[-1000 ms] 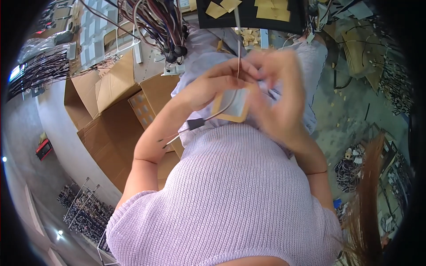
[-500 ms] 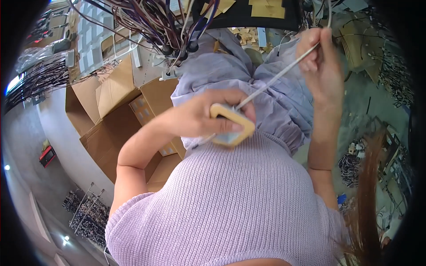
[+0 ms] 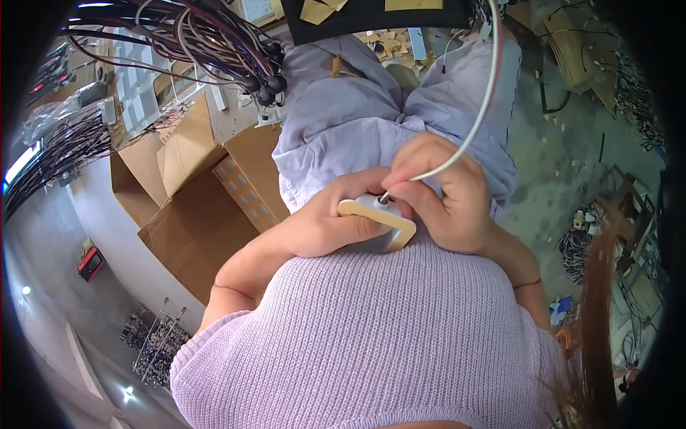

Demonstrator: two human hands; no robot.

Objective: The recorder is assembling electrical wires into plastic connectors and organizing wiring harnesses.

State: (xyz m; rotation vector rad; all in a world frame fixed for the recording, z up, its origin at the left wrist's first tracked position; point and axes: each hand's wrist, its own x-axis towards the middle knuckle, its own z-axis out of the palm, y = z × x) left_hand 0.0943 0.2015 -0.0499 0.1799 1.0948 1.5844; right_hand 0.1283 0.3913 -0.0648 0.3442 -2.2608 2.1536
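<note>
My left hand (image 3: 325,222) is closed around a small grey housing with a tan backing piece (image 3: 401,227), held in front of my stomach. A dark round hole shows at the upper end of the housing. My right hand (image 3: 450,196) pinches a white cable (image 3: 486,107) just above this hole, and the cable's end is at the hole. From my fingers the cable arcs up to the right and out of the top of the picture. How deep the end sits in the hole cannot be seen.
An open cardboard box (image 3: 187,222) stands on my left. Bundled dark cables with black round ends (image 3: 268,89) hang at the upper left. A black tray (image 3: 379,21) bearing tan pieces is beyond my knees. Coiled cables (image 3: 577,254) lie on the floor at right.
My right hand has come down from the upper right to the housing, and the cable, taut before, now hangs in a curve. The left hand has stayed near its place, holding the housing.
</note>
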